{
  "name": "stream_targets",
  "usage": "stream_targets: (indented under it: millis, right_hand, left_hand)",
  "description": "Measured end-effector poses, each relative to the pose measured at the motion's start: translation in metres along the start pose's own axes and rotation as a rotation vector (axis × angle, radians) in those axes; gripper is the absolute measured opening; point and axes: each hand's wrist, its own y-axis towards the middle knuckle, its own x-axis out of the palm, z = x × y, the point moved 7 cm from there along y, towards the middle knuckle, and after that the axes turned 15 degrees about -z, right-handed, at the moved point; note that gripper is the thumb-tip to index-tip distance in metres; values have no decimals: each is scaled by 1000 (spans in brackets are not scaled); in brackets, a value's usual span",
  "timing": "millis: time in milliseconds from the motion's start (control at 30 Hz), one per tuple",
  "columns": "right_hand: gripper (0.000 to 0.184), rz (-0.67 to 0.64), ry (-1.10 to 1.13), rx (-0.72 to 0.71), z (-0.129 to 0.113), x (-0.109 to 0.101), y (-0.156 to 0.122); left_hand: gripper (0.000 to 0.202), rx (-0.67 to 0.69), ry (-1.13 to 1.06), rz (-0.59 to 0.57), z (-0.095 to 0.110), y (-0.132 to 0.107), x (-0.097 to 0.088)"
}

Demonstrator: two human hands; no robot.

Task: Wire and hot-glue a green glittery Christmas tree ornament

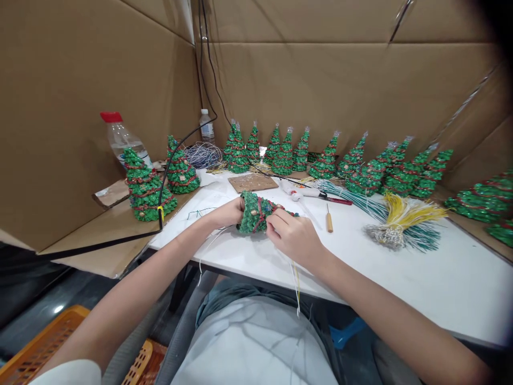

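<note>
Green beaded tree (253,213) gripped by left hand (227,213), right hand (294,235); bottle (207,130) label unreadable.

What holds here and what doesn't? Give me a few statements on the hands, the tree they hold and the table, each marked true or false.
1. The left hand and right hand both grip a small green tree lying on its side. True.
2. The red-capped bottle stands at the right end of the table. False: it stands at the left, by the cardboard wall.
3. A row of green trees stands along the back. True.
4. The yellow wire bundle lies left of the held tree. False: it lies to its right.
5. A wooden-handled tool lies on the white table, in neither hand. True.
</note>
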Motion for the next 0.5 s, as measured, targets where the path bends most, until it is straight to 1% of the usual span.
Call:
stream_targets:
  millis: [100, 267, 333, 400, 500]
  right_hand:
    - [25, -26, -3, 0, -1, 3, 0]
    - [25, 19, 27, 3, -1, -1, 0]
    - [22, 15, 61, 21, 1, -3, -1]
    - [18, -23, 105, 59, 6, -4, -2]
    - [16, -132, 179, 126, 13, -1, -5]
  left_hand:
    - [16, 5, -8, -14, 0, 1, 1]
    - [16, 9, 20, -21, 0, 0, 0]
    - [18, 19, 44, -13, 0, 0, -1]
    - [20, 31, 67, 1, 1, -1, -2]
    - [24, 39, 69, 13, 1, -1, -4]
